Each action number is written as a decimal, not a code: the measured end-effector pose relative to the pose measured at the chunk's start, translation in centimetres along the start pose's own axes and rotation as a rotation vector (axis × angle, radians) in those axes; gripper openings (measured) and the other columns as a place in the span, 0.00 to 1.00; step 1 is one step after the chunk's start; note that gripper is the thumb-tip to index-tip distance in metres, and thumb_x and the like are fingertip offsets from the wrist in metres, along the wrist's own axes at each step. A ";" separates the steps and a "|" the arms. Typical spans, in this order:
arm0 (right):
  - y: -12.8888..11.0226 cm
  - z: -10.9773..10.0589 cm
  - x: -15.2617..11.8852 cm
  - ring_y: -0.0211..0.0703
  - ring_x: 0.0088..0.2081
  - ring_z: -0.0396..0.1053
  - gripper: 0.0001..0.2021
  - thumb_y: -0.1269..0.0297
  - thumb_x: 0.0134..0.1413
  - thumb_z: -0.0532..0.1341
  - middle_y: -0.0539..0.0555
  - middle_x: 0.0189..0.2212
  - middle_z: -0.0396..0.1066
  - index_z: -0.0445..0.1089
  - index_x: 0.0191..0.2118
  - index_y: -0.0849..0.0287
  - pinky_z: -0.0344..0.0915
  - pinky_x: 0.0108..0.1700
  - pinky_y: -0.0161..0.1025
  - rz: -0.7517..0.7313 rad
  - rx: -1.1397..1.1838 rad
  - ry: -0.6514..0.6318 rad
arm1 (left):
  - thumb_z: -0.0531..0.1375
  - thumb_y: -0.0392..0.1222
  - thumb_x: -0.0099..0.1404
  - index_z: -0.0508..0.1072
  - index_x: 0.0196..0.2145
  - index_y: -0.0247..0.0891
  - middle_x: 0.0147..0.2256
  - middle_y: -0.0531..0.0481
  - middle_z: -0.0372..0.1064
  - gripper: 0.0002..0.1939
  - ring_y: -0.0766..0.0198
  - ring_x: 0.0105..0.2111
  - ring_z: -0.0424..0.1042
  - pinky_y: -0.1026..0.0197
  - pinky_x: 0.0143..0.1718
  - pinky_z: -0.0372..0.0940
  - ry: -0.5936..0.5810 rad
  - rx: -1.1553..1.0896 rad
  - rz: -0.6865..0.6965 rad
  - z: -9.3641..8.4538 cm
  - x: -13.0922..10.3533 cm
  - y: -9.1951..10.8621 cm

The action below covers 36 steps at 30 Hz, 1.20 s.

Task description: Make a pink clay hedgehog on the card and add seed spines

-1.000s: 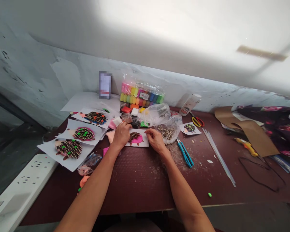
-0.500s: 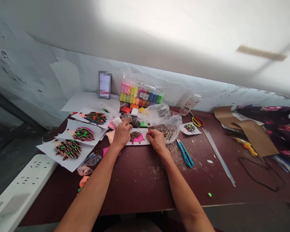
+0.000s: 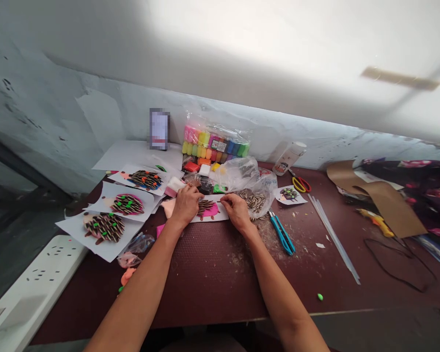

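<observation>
A white paper card [image 3: 223, 215] lies on the table, with a pink clay hedgehog [image 3: 212, 209] on it. Sunflower seeds stand as spines across its left part. My left hand [image 3: 187, 203], fingers curled, holds the card down by its left end and hides that side. Over the card's right edge, my right hand [image 3: 236, 209] pinches a sunflower seed [image 3: 221, 201] between thumb and forefinger. More striped sunflower seeds [image 3: 254, 201] spill from a clear plastic bag [image 3: 242, 173] just beyond that hand. Pale pink clay [image 3: 168, 208] sits beside my left hand.
Finished seed hedgehogs [image 3: 104, 227] lie on papers at left, near a white power strip [image 3: 44, 274]. Coloured clay packs [image 3: 209, 146], a phone [image 3: 159, 129] and a white bottle [image 3: 289, 157] stand behind. Rightward are a blue utility knife [image 3: 283, 234], scissors [image 3: 299, 184], glue sticks [image 3: 333, 237] and a glue gun [image 3: 377, 224].
My right hand has shifted slightly left over the card, and the seed in its fingertips now shows. My left hand stays at the card's left end.
</observation>
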State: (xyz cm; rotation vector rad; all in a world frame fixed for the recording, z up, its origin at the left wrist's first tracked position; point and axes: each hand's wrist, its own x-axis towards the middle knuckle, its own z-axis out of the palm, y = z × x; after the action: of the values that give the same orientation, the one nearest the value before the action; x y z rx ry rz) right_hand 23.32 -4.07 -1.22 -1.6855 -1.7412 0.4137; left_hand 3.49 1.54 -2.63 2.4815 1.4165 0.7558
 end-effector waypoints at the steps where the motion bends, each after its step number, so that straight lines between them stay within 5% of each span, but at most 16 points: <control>1: 0.0 0.2 0.1 0.42 0.35 0.71 0.07 0.70 0.57 0.61 0.53 0.33 0.77 0.78 0.36 0.57 0.64 0.41 0.37 -0.012 0.006 -0.003 | 0.53 0.29 0.66 0.82 0.37 0.41 0.39 0.42 0.75 0.17 0.51 0.46 0.67 0.48 0.48 0.63 -0.007 0.001 0.004 0.0 0.0 0.0; 36: -0.7 1.3 0.4 0.45 0.40 0.70 0.08 0.72 0.59 0.61 0.55 0.35 0.76 0.78 0.36 0.57 0.62 0.44 0.38 -0.033 -0.102 -0.062 | 0.53 0.28 0.65 0.83 0.39 0.42 0.39 0.42 0.75 0.19 0.51 0.45 0.66 0.48 0.50 0.64 -0.014 -0.032 0.018 0.3 0.0 -0.3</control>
State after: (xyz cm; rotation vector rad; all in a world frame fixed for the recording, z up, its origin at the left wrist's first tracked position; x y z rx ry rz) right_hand 21.91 -3.51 -1.63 -1.7292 -1.8603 0.3711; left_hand 3.44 1.69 -2.98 2.4739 1.3682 0.7573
